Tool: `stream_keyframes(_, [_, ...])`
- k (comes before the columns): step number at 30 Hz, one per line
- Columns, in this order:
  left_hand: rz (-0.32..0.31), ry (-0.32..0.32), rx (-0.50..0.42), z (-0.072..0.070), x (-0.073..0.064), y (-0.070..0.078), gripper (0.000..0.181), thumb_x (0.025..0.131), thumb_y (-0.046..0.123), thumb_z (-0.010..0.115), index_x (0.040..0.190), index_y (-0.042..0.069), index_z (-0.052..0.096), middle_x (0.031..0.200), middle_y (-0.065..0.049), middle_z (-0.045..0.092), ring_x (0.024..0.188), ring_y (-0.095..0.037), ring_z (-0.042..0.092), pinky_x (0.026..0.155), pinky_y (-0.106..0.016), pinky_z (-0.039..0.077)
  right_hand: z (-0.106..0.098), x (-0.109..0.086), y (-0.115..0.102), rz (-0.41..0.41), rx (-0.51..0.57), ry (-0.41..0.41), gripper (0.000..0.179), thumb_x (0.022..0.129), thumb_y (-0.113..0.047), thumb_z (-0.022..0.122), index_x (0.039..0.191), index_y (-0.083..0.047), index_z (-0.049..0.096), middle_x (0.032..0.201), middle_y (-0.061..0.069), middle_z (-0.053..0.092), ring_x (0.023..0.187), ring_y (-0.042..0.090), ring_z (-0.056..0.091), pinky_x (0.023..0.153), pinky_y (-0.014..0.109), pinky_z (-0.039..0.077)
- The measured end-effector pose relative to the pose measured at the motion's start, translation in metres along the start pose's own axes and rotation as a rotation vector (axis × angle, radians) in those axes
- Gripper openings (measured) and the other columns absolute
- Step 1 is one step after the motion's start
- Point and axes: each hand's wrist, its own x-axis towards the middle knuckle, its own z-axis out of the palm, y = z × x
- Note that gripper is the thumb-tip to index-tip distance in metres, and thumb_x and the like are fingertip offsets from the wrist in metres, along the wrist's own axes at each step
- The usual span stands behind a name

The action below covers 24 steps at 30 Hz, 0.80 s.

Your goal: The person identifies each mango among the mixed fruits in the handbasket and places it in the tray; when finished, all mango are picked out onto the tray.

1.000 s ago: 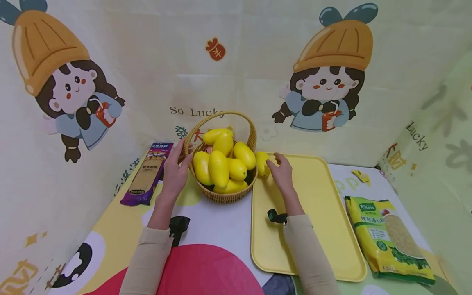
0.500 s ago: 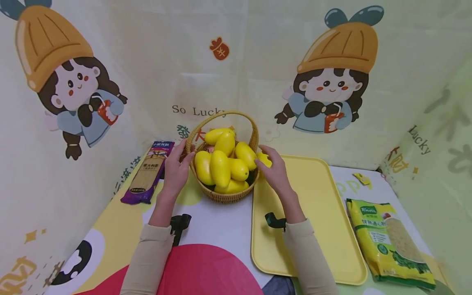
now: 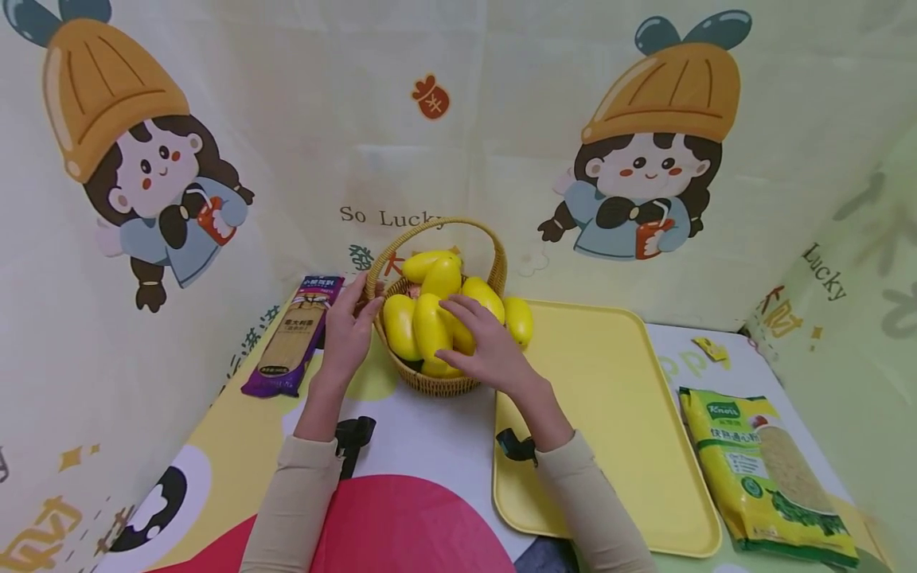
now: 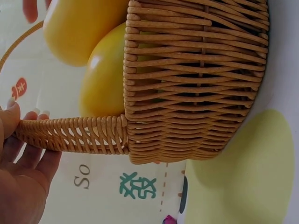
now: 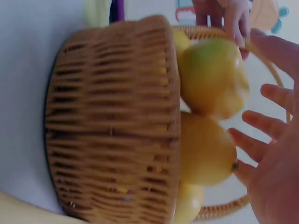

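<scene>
A wicker basket [image 3: 438,387] with an arched handle [image 4: 70,134] holds several yellow mangoes [image 3: 441,277]. My left hand [image 3: 348,330] is at the left side of that handle, thumb on one face and fingers behind it, as the left wrist view shows. Over the front of the pile spreads my right hand [image 3: 494,346], its fingers apart and thumb out, hiding part of the fruit in the head view. In the right wrist view these fingers [image 5: 261,126] are close to the mangoes' tops. One more mango [image 3: 519,321] lies right of the basket, at the tray's back left corner.
A yellow tray [image 3: 609,430] lies to the right of the basket. Beyond it are a Knorr pasta bag [image 3: 770,477] and a small yellow packet [image 3: 711,348]. A purple spaghetti pack [image 3: 294,338] lies at the left. A printed cloth wall [image 3: 473,143] stands behind.
My right hand has moved from the mango at the tray's corner, past the basket's right rim, to over the pile. My left hand stays at the handle; the basket stands in place.
</scene>
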Motion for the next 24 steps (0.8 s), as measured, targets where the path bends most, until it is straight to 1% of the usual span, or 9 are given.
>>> stream_keyframes(4, [0.007, 0.0, -0.007, 0.001, 0.002, 0.0, 0.048, 0.101, 0.012, 0.054, 0.149, 0.014, 0.047, 0.13, -0.015, 0.062, 0.12, -0.027, 0.059, 0.091, -0.006, 0.045, 0.008, 0.001, -0.009, -0.111, -0.146, -0.004, 0.075, 0.082, -0.046, 0.077, 0.146, -0.02, 0.048, 0.152, 0.009, 0.044, 0.132, 0.031, 0.049, 0.11, 0.046, 0.043])
stream_keyframes(6, [0.006, -0.001, 0.0, 0.001, 0.002, 0.004, 0.047, 0.102, 0.01, 0.054, 0.148, 0.01, 0.047, 0.13, -0.018, 0.061, 0.121, -0.03, 0.059, 0.09, -0.005, 0.044, 0.014, 0.002, -0.011, -0.145, -0.215, -0.005, 0.076, 0.081, -0.048, 0.077, 0.145, -0.019, 0.049, 0.154, 0.01, 0.042, 0.131, 0.03, 0.049, 0.109, 0.044, 0.043])
stream_keyframes(9, [-0.009, -0.006, 0.015, 0.0, -0.001, 0.018, 0.047, 0.102, 0.008, 0.052, 0.148, 0.007, 0.045, 0.13, -0.02, 0.06, 0.121, -0.031, 0.058, 0.091, -0.005, 0.044, 0.022, 0.003, -0.013, -0.144, -0.302, -0.001, 0.077, 0.081, -0.049, 0.078, 0.146, -0.021, 0.047, 0.157, 0.009, 0.037, 0.134, 0.027, 0.047, 0.111, 0.045, 0.04])
stream_keyframes(13, [-0.029, -0.01, 0.033, -0.001, -0.005, 0.036, 0.048, 0.102, 0.008, 0.051, 0.149, 0.005, 0.043, 0.131, -0.02, 0.06, 0.122, -0.029, 0.058, 0.094, -0.008, 0.045, 0.028, 0.001, -0.013, -0.117, -0.386, 0.012, 0.08, 0.081, -0.045, 0.077, 0.149, -0.023, 0.043, 0.159, 0.009, 0.035, 0.135, 0.027, 0.047, 0.112, 0.05, 0.037])
stream_keyframes(16, [-0.04, -0.008, 0.04, -0.001, -0.006, 0.039, 0.048, 0.103, 0.01, 0.052, 0.15, 0.005, 0.043, 0.132, -0.018, 0.06, 0.123, -0.028, 0.058, 0.098, -0.015, 0.048, 0.032, 0.001, -0.013, -0.11, -0.409, 0.042, 0.077, 0.082, -0.037, 0.075, 0.15, -0.023, 0.041, 0.158, 0.01, 0.036, 0.13, 0.03, 0.051, 0.111, 0.053, 0.037])
stream_keyframes(19, [-0.036, -0.004, 0.045, -0.001, -0.006, 0.039, 0.048, 0.102, 0.011, 0.052, 0.149, 0.006, 0.044, 0.132, -0.017, 0.061, 0.123, -0.028, 0.058, 0.099, -0.021, 0.05, 0.034, 0.002, -0.012, -0.103, -0.393, 0.071, 0.072, 0.083, -0.028, 0.07, 0.149, -0.022, 0.042, 0.157, 0.01, 0.038, 0.129, 0.03, 0.052, 0.111, 0.054, 0.036])
stream_keyframes(22, [-0.029, 0.004, 0.05, -0.001, -0.005, 0.036, 0.047, 0.102, 0.01, 0.052, 0.149, 0.005, 0.045, 0.131, -0.017, 0.061, 0.122, -0.028, 0.059, 0.098, -0.019, 0.05, 0.035, 0.002, -0.012, -0.1, -0.353, 0.104, 0.066, 0.083, -0.021, 0.063, 0.146, -0.019, 0.045, 0.155, 0.011, 0.041, 0.128, 0.03, 0.053, 0.111, 0.051, 0.037])
stream_keyframes(24, [-0.026, 0.007, 0.052, -0.001, -0.005, 0.035, 0.048, 0.102, 0.009, 0.053, 0.149, 0.005, 0.044, 0.131, -0.018, 0.061, 0.122, -0.029, 0.059, 0.097, -0.017, 0.049, 0.034, 0.002, -0.013, -0.105, -0.321, 0.125, 0.064, 0.082, -0.017, 0.062, 0.144, -0.018, 0.048, 0.154, 0.011, 0.042, 0.126, 0.03, 0.054, 0.11, 0.048, 0.04])
